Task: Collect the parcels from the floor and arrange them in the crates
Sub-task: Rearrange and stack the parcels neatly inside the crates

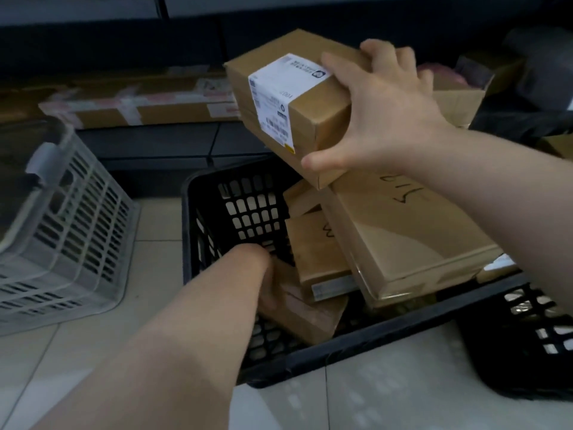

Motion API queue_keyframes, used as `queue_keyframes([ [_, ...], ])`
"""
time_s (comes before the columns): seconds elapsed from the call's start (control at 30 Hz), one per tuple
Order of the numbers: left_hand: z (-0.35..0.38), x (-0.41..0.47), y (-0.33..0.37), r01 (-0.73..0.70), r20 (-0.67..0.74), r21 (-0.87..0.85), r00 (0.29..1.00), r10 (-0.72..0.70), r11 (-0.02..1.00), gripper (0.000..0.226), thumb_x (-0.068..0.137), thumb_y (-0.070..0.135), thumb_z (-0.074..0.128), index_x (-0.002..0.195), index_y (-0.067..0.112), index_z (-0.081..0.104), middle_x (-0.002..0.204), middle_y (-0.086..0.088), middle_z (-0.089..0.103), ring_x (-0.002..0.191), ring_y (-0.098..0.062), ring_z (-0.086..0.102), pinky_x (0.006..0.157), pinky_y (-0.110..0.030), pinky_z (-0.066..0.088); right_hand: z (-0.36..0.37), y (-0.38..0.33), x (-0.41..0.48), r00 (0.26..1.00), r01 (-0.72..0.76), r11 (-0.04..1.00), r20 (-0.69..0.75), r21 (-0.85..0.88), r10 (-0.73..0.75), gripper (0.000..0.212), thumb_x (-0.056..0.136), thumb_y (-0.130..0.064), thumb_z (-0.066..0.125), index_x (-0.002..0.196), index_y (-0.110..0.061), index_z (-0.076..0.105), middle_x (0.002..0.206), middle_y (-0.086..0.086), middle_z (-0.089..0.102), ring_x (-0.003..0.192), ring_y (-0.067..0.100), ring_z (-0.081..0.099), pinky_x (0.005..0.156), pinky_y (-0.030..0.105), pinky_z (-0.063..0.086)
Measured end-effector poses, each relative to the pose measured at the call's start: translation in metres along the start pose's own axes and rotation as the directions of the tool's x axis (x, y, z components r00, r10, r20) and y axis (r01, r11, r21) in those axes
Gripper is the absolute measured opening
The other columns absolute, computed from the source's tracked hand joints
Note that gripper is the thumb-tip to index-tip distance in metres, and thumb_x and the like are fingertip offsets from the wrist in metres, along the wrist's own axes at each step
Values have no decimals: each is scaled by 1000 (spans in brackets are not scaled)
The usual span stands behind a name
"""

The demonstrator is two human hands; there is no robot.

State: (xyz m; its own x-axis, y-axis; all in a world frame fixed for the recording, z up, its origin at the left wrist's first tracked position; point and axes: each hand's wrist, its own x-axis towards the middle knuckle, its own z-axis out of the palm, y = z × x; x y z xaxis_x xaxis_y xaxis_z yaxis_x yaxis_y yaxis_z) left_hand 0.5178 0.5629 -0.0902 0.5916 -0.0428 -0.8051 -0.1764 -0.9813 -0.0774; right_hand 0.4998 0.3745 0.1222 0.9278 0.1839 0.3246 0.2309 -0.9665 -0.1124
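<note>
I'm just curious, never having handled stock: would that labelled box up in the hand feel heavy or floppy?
Probably light: the right hand seems to hold the box up alone, gripping one end. Likely stiff, since its cardboard edges look square and show no sag. It may slip slightly where a finger meets the smooth label.

Left hand (267, 294) fingers hidden behind wrist; parcel (325, 131) label print blurred; grey crate (77, 231) cropped

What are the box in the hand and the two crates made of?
The box in the right hand looks like brown cardboard: matte, with folded edges and a white paper label stuck on. The black crate and the white crate seem to be moulded plastic: thin lattice walls with even holes.
</note>
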Motion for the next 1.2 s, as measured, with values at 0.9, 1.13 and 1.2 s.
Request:
queue_keyframes([
  [0.9, 4, 4, -11, 308, -351, 193, 908, -228, 932, 80, 89, 28, 62, 152, 2, 19, 152, -17, 29, 139, -33, 29, 113, -42, 29, 0, -2, 1, 1000, -23, 999, 4, 30, 23, 121, 39, -80, 54, 148, -34, 26, 151, 14, 26, 136, 38, 25, 107, 55, 24],
  [1.13, -1, 6, -13, 305, -387, 276, 903, -185, 912, 91, 84, 35, 65, 154, 8, 14, 158, -16, 22, 145, -32, 21, 121, -47, 14, -1, 4, -1, 999, -37, 998, -6, 47, 38, 119, 43, -78, 60, 148, -35, 24, 152, 13, 25, 136, 37, 24, 106, 54, 25],
  [1.2, 6, 6, -4, 211, -363, 295, 927, -95, 932, 111, 73, 42, 73, 155, 9, 5, 159, -15, 16, 145, -33, 18, 119, -47, 19, -1, 4, -1, 999, -32, 998, 10, 45, 31, 120, 42, -79, 58, 149, -35, 24, 152, 13, 25, 137, 37, 23, 107, 55, 24],
])
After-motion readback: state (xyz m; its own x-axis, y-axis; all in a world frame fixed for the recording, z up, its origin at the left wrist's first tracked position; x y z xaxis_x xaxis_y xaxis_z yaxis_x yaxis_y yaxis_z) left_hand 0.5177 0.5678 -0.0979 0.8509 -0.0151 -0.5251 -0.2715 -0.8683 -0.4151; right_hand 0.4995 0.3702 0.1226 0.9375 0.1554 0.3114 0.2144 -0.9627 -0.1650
